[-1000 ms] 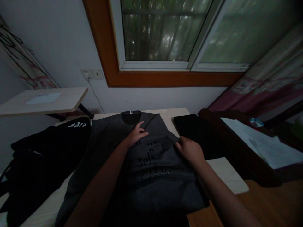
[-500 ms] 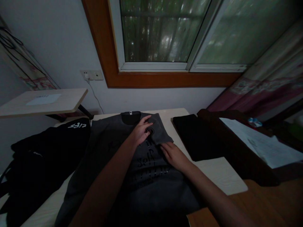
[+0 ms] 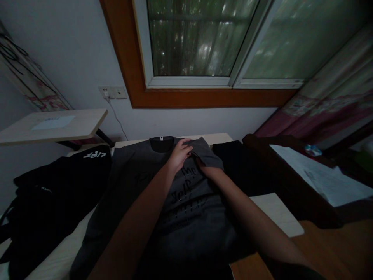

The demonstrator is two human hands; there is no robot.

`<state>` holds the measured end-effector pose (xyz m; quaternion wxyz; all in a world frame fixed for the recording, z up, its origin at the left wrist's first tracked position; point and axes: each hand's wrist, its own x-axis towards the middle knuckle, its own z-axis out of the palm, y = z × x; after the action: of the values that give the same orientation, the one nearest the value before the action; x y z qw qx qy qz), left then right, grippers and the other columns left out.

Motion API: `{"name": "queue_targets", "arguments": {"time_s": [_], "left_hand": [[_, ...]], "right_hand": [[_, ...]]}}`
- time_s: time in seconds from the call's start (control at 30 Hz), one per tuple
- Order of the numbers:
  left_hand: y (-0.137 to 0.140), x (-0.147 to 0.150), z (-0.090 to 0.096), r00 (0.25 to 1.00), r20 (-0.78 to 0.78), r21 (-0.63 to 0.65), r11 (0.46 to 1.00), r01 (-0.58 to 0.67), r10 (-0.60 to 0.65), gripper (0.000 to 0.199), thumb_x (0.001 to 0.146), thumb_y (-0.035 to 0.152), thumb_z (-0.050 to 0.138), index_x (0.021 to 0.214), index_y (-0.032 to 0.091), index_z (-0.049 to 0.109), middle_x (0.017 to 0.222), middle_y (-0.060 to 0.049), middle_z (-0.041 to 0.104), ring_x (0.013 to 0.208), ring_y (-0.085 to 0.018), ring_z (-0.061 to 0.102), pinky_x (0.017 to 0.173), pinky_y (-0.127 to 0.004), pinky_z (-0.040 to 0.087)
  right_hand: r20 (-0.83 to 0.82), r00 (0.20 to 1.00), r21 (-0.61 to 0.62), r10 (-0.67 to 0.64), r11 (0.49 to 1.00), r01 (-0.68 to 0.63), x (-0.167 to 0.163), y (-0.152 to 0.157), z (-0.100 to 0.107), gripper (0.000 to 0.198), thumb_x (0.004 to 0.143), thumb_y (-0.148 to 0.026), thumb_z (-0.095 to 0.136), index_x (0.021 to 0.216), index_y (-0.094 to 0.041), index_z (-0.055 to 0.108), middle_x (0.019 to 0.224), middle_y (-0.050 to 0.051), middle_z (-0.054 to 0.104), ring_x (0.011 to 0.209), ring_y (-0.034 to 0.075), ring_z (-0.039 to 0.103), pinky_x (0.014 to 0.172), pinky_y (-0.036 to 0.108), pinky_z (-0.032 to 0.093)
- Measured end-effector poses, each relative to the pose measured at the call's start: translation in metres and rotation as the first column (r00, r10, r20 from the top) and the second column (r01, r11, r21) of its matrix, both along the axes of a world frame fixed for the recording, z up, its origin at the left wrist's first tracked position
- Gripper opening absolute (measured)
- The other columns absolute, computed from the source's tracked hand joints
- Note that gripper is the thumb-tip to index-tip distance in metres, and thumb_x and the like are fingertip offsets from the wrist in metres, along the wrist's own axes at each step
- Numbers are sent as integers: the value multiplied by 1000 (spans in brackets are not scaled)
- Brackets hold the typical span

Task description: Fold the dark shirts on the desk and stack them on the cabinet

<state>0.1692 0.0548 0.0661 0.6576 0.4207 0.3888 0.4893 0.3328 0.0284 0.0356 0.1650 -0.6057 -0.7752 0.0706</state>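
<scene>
1. Grey T-shirt (image 3: 177,210) lies flat on the table (image 3: 276,217), collar away from the wearer, long axis running toward the window wall.
2. Left hand (image 3: 179,155) and right hand (image 3: 205,169) pinch its folded-in sleeve (image 3: 208,155).
3. Black pile (image 3: 49,194) left, black folded garment (image 3: 244,171) right; bare tabletop near right.
4. Dark lettering on chest.

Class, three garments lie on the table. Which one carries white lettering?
The black garment heaped at the left, with white letters near its top edge. The grey T-shirt under the hands has dark print; the folded black garment at right shows none.
</scene>
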Motion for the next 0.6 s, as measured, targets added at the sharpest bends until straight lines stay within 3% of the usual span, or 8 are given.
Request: {"name": "queue_targets", "arguments": {"time_s": [0.1,0.23,0.33,0.43,0.5,0.6], "left_hand": [[10,3,-14,982,-177,52,997,-62,70,42,83,14,66,124,19,61,113,-10,67,91,-17,64,79,-28,49],[20,-2,-32,969,-225,68,994,-87,100,39,84,17,66,122,21,61,111,-9,68,95,-18,65,81,-29,50],[24,-11,-44,957,-268,90,992,-86,107,37,85,19,64,122,21,61,109,-8,69,95,-19,66,83,-31,51],[26,-19,-54,933,-340,139,988,-73,117,31,82,14,65,113,20,65,104,-8,70,96,-20,66,91,-38,51],[25,-24,-58,908,-392,202,977,-73,149,30,77,8,66,105,20,67,105,-8,69,104,-23,64,101,-42,48],[23,-30,-61,866,-449,312,947,-78,219,34,74,2,65,101,22,70,112,-7,65,118,-24,58,112,-43,39]], "right_hand": [[-27,999,6,-41,999,41,8,-12,-11,56,98,-33,46,153,-24,44,154,7,51,151,28,34,125,50,28],[-204,978,-37,35,998,-43,15,-43,-23,60,95,-45,56,150,-23,48,155,9,50,150,27,36,125,52,27],[-510,856,-124,82,978,-168,17,-68,-16,67,91,-57,61,147,-23,51,150,12,56,137,28,53,115,50,42],[-705,709,-209,1,955,-209,20,-88,-4,54,99,-59,45,136,-22,60,136,13,66,115,25,68,97,41,56],[-641,767,-211,-13,965,-159,25,-97,3,46,102,-55,40,117,-21,69,115,11,74,100,23,72,89,36,57],[-292,957,-96,1,995,-30,34,-103,7,34,100,-48,48,93,-22,68,93,7,72,85,21,68,84,34,54]]}}
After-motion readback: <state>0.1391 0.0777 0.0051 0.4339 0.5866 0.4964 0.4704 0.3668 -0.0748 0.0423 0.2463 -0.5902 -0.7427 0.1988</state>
